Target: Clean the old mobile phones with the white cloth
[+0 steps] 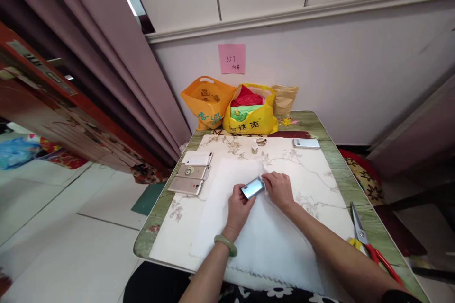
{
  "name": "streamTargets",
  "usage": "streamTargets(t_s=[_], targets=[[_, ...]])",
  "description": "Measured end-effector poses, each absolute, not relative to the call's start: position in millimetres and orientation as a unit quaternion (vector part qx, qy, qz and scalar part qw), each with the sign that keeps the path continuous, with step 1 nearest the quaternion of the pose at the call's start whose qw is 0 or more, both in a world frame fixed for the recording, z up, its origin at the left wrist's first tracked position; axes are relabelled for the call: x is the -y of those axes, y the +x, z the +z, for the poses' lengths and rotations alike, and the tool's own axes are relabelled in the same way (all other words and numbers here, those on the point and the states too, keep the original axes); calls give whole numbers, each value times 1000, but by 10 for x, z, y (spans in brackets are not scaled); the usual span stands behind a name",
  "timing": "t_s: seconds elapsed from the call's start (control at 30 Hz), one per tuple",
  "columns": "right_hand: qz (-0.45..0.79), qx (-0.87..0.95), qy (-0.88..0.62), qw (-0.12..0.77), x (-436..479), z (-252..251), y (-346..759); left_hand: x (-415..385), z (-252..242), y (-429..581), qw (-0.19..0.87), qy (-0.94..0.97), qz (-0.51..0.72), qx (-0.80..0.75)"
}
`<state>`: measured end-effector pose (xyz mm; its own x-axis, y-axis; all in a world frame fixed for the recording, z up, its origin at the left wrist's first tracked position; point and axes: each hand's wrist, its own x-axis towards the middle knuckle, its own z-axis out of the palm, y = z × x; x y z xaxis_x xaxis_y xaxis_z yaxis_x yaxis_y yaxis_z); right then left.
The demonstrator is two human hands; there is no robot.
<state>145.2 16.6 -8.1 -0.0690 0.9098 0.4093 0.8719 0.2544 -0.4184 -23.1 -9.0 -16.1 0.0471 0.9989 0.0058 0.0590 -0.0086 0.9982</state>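
Table (145, 240): bearing white cloth (280, 255), three untouched phones (182, 171)
Left hand (239, 207): gripping blue phone (253, 189)
Right hand (280, 190): pinching cloth at phone's end
Blue phone: seemingly midway, unfinished

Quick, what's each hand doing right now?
Left hand: closed, holding the blue smartphone.
Right hand: fingers bent at the blue smartphone's far end; whether they pinch the white cloth cannot be told.

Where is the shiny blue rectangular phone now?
In the head view, the phone is slightly right of centre, held by the left hand over white cloth, beside the right hand.
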Motion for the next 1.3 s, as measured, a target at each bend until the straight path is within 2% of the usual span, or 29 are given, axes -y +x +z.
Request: streamTargets(t_s=[0.17, 0.33, 0.53, 0.73, 0.97, 1.17, 1.3], targets=[[84, 825, -474, 297, -84, -61, 1470, 76, -169, -225, 511, 504, 486, -499], [44, 727, -611, 310, -120, -70, 1548, 73, -170, -216, 509, 492, 486, -512], [95, 807, -495, 306, -36, -57, 1456, 85, -170, -225, 505, 500, 488, -506], [47, 717, -622, 311, -173, -71, 1649, 83, -146, -219, 503, 498, 478, -520], [126, 834, -441, 305, -73, -15, 1423, 90, -134, -236, 503, 521, 470, -504], [51, 717, -620, 316, -195, -23, 1517, 95, -128, -221, 496, 522, 466, -514], [83, 831, -463, 297, -146, -5, 1397, 95, -127, -227, 497, 533, 467, -501]])
